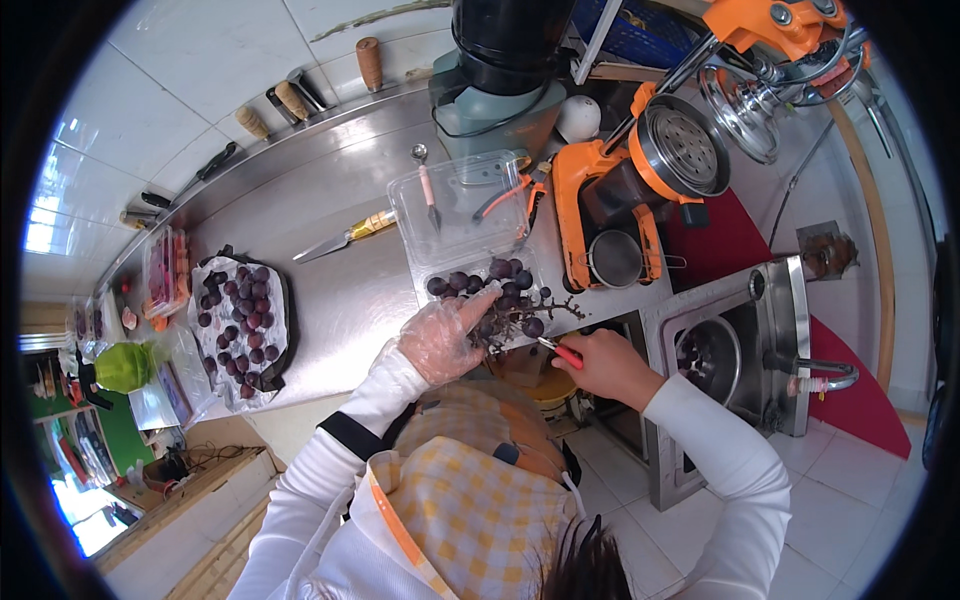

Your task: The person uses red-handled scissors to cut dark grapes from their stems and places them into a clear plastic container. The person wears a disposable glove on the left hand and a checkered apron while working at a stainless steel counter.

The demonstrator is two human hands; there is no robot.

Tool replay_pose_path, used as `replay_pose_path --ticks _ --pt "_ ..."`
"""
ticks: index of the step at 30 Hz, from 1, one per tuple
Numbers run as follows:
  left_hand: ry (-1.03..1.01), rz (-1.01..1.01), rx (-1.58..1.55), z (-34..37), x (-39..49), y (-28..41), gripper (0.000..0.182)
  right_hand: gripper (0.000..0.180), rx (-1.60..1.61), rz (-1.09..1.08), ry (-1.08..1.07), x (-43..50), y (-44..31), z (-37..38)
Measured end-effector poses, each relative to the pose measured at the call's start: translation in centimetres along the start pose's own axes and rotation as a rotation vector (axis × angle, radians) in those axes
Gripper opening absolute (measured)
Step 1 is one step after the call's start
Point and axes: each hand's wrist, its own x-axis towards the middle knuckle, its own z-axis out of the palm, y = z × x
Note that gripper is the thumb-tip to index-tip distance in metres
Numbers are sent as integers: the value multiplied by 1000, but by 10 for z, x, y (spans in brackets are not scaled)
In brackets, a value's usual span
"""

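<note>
My left hand [444, 339], in a clear plastic glove, holds a bunch of dark grapes [508, 292] with bare stems over a clear plastic container. Bare, my right hand [609, 367] grips a small red-handled tool [564, 352], seemingly scissors or snips, its metal tip beside a grape at the bunch's lower edge. Behind the bunch, the clear container's lid [461, 206] lies with a pink-handled tool [427, 187] and orange-handled pliers [529, 196] on or by it. Loose dark grapes [244, 307] lie on a paper-lined black tray [281, 375] to the left.
A knife [349, 234] lies on the steel counter [337, 292]. An orange manual juicer [574, 225] and a grey-green machine [499, 120] stand at the back right. The sink [709, 360] is at right. Packed fruit boxes [166, 274] and a green object [124, 367] sit far left.
</note>
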Motion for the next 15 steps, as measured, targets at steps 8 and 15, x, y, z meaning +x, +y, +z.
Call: replay_pose_path --ticks 8,15 --pt "150 -27 -360 8 2 -17 69 30 58 -80 105 -11 17 -7" --pt "72 -50 -597 0 3 -10 77 32 277 -121 -127 -5 21 -6"
